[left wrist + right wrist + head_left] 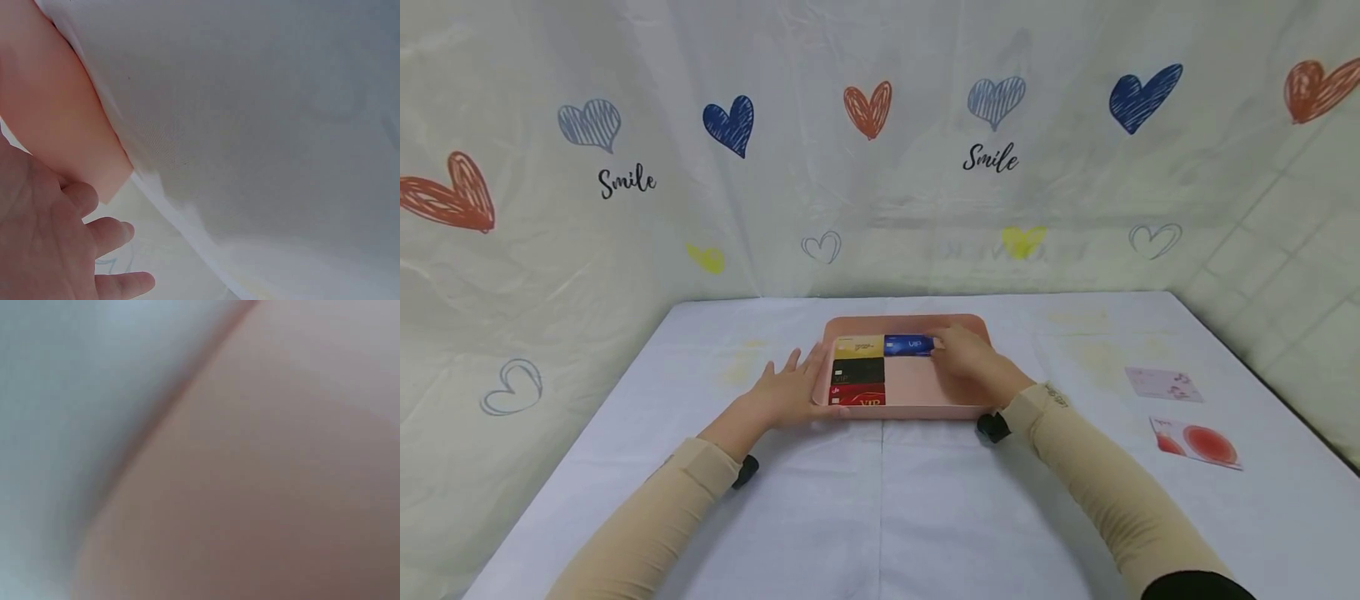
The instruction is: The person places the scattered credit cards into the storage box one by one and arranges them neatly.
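A shallow pink tray (917, 412) lies on the white-covered table. Down its left side run a gold card (859, 346), a black card (858, 370) and a red card (857, 395). Beside the gold one, along the tray's back, is a blue VIP card (907, 345). My right hand (966, 354) pinches the right end of this blue card, its fingertips partly hidden. With fingers spread, my left hand (787, 392) rests against the tray's left edge, thumb along the front rim. The left wrist view shows the left fingers (109, 236) by the tray wall (69, 119).
Two more cards lie on the table at the right: a pale pink flowered card (1164, 384) and a white card with a red circle (1197, 443). A curtain (925, 192) printed with hearts hangs behind the table. Blurred tray surface (262, 487) fills much of the right wrist view.
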Demonstrator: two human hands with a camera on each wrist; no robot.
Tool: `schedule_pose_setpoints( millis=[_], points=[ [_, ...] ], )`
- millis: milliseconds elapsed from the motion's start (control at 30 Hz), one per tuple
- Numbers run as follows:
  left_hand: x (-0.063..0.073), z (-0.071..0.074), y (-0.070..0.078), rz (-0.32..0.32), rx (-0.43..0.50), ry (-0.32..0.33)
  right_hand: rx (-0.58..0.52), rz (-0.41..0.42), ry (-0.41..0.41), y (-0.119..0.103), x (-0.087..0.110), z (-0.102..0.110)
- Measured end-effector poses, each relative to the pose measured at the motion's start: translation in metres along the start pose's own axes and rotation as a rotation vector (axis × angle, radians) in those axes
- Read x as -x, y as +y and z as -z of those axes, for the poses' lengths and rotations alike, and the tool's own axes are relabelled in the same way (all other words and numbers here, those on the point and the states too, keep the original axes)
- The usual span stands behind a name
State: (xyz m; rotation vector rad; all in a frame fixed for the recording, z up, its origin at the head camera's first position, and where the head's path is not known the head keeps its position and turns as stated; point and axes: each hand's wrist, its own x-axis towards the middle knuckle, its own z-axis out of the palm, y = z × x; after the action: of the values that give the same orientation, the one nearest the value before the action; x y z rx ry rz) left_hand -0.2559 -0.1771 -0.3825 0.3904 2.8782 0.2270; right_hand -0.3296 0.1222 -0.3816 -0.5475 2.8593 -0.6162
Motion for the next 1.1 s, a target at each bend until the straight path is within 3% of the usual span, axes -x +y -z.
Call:
schedule_pose_setpoints(
  millis=[133, 233, 433, 700, 1100],
  points=[
    [0.000, -0.002, 0.001, 0.008, 0.007, -0.003, 0.022, 0.092, 0.054, 0.004, 0.002, 0.005],
    [0.000, -0.002, 0.002, 0.014, 0.008, -0.006, -0.002, 0.116, 0.075, 0.005, 0.007, 0.007],
    [0.000, -0.003, 0.001, 0.012, 0.003, -0.004, -0.074, 0.096, 0.054, 0.004, 0.020, 0.015],
    [0.000, -0.003, 0.000, 0.008, 0.000, 0.005, -0.084, 0.085, 0.035, 0.005, 0.038, 0.030],
    [0.000, -0.002, 0.000, 0.007, -0.016, 0.016, -0.065, 0.103, 0.097, 0.020, 0.062, 0.051]
  ],
)
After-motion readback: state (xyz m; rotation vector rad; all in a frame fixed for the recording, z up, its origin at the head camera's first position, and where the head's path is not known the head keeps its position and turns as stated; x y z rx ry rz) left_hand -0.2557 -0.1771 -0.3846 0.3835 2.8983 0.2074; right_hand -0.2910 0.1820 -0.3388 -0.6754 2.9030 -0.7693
